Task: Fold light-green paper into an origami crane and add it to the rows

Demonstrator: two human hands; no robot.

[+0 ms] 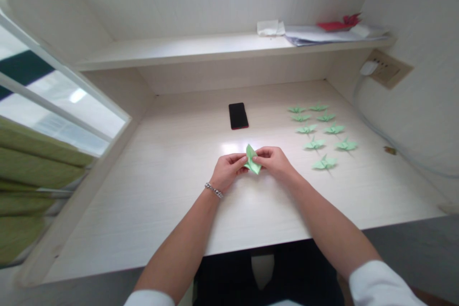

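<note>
Between my two hands is a partly folded piece of light green origami paper (253,164), its pointed tip facing away from me. My left hand (230,168) pinches its left side, thumb on top and fingers curled beneath. On the opposite edge my right hand (271,158) grips with thumb and fingers closed. Both hands are just above the pale desk (172,191). Several green paper cranes (324,163) stand in two rough columns to the right of my right hand.
A black phone (238,115) lies beyond my hands. Above the desk runs a shelf (186,50) bearing papers (315,35), a white packet (270,28) and a red folded item (350,20). At right, a white cable (373,126) hangs from a wall socket (389,69).
</note>
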